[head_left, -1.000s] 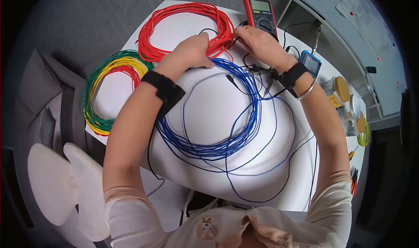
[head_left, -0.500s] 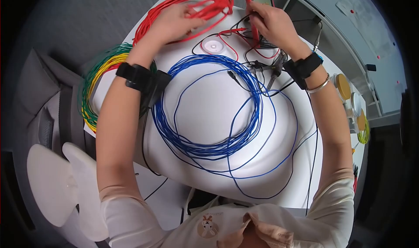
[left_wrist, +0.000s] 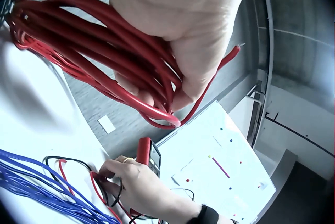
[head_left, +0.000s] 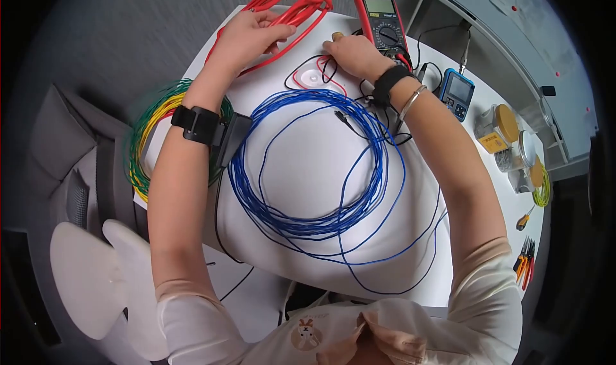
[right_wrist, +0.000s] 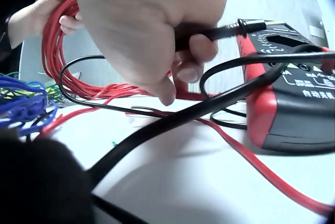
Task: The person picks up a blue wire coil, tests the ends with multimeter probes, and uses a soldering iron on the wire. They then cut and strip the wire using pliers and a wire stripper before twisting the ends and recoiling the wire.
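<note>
My left hand [head_left: 247,39] grips a bundle of red cable [left_wrist: 89,41], lifted at the far left of the table. One cable end [left_wrist: 230,55] with bare wire sticks out past the fingers. Across from it, my right hand [head_left: 359,55] pinches a black test probe [right_wrist: 209,34], whose tip points toward the multimeter [head_left: 380,25]. That red and black meter stands just right of this hand. Red and black leads [right_wrist: 246,156] loop beneath the right hand. A coil of blue cable [head_left: 308,227] lies on the table in front of both hands.
A green, yellow and red cable coil [head_left: 138,166] lies left. Behind the blue coil is a small white dish [head_left: 312,78]. On the right stand a small blue-framed device [head_left: 457,94], lidded jars [head_left: 507,124], a screwdriver [head_left: 524,220] and pliers [head_left: 525,259].
My left hand has raised the red cable coil from the table, moving left and away. My right hand left the coil, passed over the multimeter, and is now left of it with a black probe.
</note>
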`<state>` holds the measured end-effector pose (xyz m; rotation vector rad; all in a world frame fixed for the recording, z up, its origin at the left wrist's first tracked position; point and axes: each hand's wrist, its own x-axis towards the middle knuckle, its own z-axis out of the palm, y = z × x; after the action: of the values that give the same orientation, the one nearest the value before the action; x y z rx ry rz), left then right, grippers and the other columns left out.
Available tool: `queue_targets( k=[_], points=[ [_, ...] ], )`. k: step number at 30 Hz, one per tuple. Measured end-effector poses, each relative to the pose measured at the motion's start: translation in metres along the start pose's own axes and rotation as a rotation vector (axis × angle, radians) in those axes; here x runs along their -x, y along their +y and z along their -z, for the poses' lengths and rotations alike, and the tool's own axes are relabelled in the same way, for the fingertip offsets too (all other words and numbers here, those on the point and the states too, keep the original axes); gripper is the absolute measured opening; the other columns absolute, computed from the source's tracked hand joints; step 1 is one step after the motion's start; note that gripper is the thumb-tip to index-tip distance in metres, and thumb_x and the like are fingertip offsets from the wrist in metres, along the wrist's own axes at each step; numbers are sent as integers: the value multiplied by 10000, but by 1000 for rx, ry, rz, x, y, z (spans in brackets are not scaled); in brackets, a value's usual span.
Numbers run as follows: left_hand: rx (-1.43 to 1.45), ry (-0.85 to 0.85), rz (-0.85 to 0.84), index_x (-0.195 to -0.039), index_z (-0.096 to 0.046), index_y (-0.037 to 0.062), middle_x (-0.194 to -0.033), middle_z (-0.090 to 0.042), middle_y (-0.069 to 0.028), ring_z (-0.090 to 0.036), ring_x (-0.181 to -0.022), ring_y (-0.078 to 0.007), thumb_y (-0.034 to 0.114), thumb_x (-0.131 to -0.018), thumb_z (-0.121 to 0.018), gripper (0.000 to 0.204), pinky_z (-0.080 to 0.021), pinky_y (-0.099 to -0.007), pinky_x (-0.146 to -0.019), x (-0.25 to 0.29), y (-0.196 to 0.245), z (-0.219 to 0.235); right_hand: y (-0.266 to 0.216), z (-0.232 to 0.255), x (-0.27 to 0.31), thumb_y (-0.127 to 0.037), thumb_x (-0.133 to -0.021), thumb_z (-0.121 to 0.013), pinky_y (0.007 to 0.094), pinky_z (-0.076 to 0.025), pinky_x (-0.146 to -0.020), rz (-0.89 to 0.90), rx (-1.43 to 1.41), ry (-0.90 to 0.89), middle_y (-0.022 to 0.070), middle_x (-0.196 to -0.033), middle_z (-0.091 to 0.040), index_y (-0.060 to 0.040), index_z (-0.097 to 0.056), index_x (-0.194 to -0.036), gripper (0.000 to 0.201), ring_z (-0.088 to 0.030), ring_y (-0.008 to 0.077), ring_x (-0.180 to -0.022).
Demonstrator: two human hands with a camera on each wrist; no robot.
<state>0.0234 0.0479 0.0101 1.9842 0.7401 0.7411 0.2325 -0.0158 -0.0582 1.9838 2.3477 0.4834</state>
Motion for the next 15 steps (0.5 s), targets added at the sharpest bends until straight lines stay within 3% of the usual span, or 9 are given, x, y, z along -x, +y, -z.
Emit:
queue_targets(
  k=[3, 4, 7, 10, 11, 12, 13, 15],
  points=[
    [-21, -19, 6, -938, -661, -10, -687, -604, -11, -556, -580, -70, 228, -752, -687, 303, -449, -199, -551, -2, -4, 1, -3, 23, 10, -107, -821, -496, 377, -528, -615, 128, -37, 216, 146, -934, -589, -66, -548, -995, 187, -642, 280, -742],
    [-9, -17, -4, -931, -661, -10, -683, -603, -12, -558, -581, -72, 232, -752, -685, 302, -451, -200, -553, -2, -4, 0, -3, 37, 16, -97, -817, -507, 360, -518, -564, 225, -13, 360, 125, -936, -578, -80, -492, -1009, 194, -642, 257, -700],
    [-13, -8, -25, -913, -661, -9, -677, -603, -17, -565, -583, -76, 247, -750, -681, 305, -456, -201, -559, -1, -4, 1, -7, 95, 46, -66, -791, -517, 311, -500, -544, 295, 149, 508, 60, -951, -542, -102, -478, -1008, 223, -614, 214, -691],
    [-93, -6, -21, -899, -659, -9, -682, -611, -29, -577, -588, -86, 264, -738, -681, 319, -462, -213, -567, 1, -2, -4, -1, 165, 99, -42, -754, -547, 286, -481, -546, 228, 323, 533, 0, -1006, -562, -132, -512, -1028, 290, -582, 191, -655],
    [-126, 1, -12, -894, -658, -12, -686, -617, -38, -583, -591, -94, 270, -730, -683, 327, -464, -223, -571, 4, 0, -8, -8, 199, 116, -169, -963, -441, 189, -474, -472, 87, 436, 468, 4, -909, -606, -60, -604, -969, 196, -580, 131, -571],
    [-160, 9, -5, -888, -657, -15, -691, -622, -46, -588, -593, -101, 275, -723, -685, 335, -467, -232, -576, 5, 3, -12, 24, 189, 134, -1, -736, -578, 293, -484, -564, 161, 395, 726, -3, -1065, -594, -139, -553, -1059, 352, -598, 207, -699],
    [-208, -13, -14, -881, -653, -20, -694, -625, -58, -591, -592, -114, 287, -714, -688, 351, -470, -246, -584, 3, 0, -15, 28, 206, 160, 56, -738, -591, 313, -480, -573, 4, 483, 699, 28, -1106, -601, -125, -574, -1100, 405, -609, 222, -726],
    [-301, -59, -33, -866, -646, -29, -701, -631, -83, -596, -588, -140, 312, -696, -692, 383, -477, -273, -601, -1, -11, -21, 51, 233, 215, 5, -796, -570, 292, -474, -657, -98, 440, 670, 54, -1105, -600, -89, -575, -1121, 338, -596, 213, -835]
  ],
)
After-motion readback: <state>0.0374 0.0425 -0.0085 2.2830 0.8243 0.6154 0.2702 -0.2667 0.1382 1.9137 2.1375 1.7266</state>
